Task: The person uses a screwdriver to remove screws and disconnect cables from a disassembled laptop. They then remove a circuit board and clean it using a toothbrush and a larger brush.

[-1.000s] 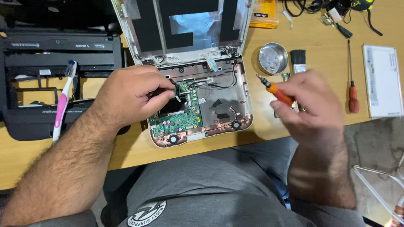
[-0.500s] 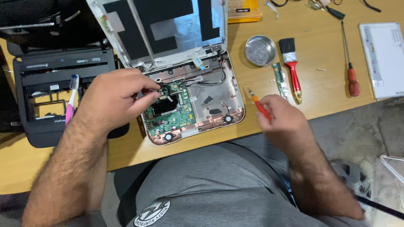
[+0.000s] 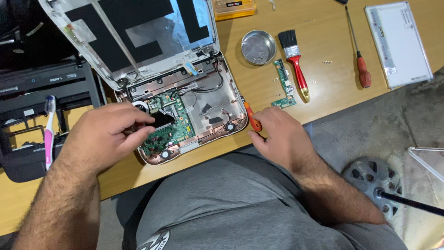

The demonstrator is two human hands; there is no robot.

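Laptop base [image 3: 203, 109] sits at the near desk edge, bottom shell open, green motherboard [image 3: 169, 125] exposed, lid [image 3: 134, 32] tipped back behind it. Left hand [image 3: 104, 136] is over the board's left side, fingers pinched down around the black chip area; can't tell whether it actually grips anything. Right hand [image 3: 280, 136] is closed around an orange-handled screwdriver [image 3: 252, 118], tip end beside the shell's right edge, near the corner.

Risks, as I judge them: shell overhangs close to the desk edge, so a push from either hand could tip it into the lap. Driver tip that near the board could slip and gouge a trace or nick the thin black cables [image 3: 208, 88] running across the tray. Bare fingers on the board means static.

Further back: small green daughterboard [image 3: 284, 83], red-handled brush [image 3: 295, 65], metal dish [image 3: 258, 46], second screwdriver [image 3: 360, 51], removed panel [image 3: 401, 41]. Loose screws [image 3: 327, 61] lie on the bare wood, easy to sweep off. Toothbrush [image 3: 49, 132] on the black chassis [image 3: 41, 111] at left.
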